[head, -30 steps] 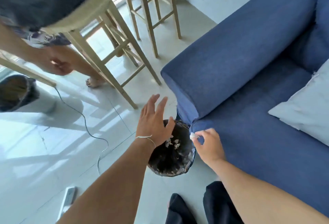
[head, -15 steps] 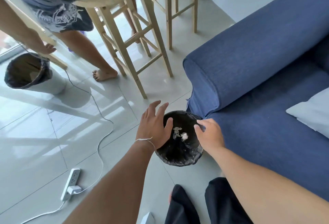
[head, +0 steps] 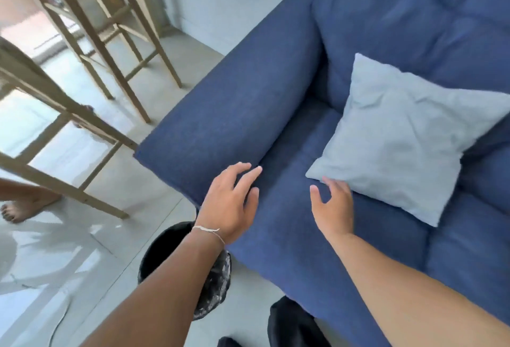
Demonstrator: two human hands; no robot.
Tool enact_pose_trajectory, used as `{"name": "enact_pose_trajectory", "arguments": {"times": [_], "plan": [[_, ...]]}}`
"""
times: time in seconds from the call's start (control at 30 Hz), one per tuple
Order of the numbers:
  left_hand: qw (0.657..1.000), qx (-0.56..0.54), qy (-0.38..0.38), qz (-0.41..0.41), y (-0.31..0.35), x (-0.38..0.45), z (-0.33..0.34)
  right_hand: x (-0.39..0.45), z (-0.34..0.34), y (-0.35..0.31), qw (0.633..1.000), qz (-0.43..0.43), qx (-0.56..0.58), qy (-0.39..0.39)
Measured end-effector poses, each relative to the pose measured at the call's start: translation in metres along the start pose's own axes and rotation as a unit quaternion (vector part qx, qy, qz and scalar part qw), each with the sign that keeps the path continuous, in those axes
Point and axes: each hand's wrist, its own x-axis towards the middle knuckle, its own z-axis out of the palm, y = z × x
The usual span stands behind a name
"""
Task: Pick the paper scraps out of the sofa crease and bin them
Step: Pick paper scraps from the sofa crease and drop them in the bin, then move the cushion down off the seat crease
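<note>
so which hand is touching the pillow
The right hand: its fingertips meet the near corner of the pale pillow. The left hand, with the wrist string, rests by the armrest crease instead.

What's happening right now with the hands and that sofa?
Left hand open at the armrest crease. Right hand open, empty. No scraps visible. Pillow touching right fingertips.

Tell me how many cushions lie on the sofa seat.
1. The pale cushion lies on the sofa seat, its near corner touching the right hand. Others may sit beyond the frame's right edge.
</note>
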Motion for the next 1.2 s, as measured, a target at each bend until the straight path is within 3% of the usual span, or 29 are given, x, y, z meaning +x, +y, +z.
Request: {"name": "enact_pose_trajectory", "arguments": {"times": [0.2, 0.43, 0.57, 0.63, 0.73, 0.83, 0.93, 1.03, 1.13, 1.2], "plan": [[0.992, -0.098, -0.082, -0.004, 0.077, 0.086, 0.080, 0.086, -0.133, 0.083, 0.978, 0.141, 0.016, 0.155], [0.951, -0.192, -0.162, -0.180, 0.142, 0.179, 0.176, 0.162, -0.221, 0.137, 0.982, 0.118, 0.038, 0.142], [0.929, -0.189, -0.193, -0.254, 0.150, 0.222, 0.217, 0.196, -0.228, 0.154, 0.980, 0.155, 0.119, 0.043], [0.915, -0.194, -0.214, -0.280, 0.153, 0.236, 0.228, 0.201, -0.223, 0.157, 0.983, 0.130, 0.126, -0.012], [0.917, -0.197, -0.213, -0.275, 0.170, 0.242, 0.226, 0.189, -0.215, 0.150, 0.988, 0.060, 0.140, 0.006], [0.932, -0.196, -0.180, -0.246, 0.185, 0.219, 0.203, 0.147, -0.211, 0.142, 0.974, 0.049, 0.216, 0.050], [0.946, -0.184, -0.155, -0.216, 0.181, 0.184, 0.167, 0.092, -0.205, 0.145, 0.967, 0.090, 0.222, 0.082], [0.943, -0.172, -0.143, -0.248, 0.167, 0.151, 0.149, 0.055, -0.191, 0.144, 0.969, 0.133, 0.204, 0.043], [0.930, -0.185, -0.178, -0.262, 0.151, 0.139, 0.148, 0.042, -0.175, 0.135, 0.965, 0.194, 0.170, -0.047], [0.922, -0.166, -0.231, -0.265, 0.134, 0.142, 0.153, 0.040, -0.164, 0.132, 0.961, 0.240, 0.130, -0.049]]}}
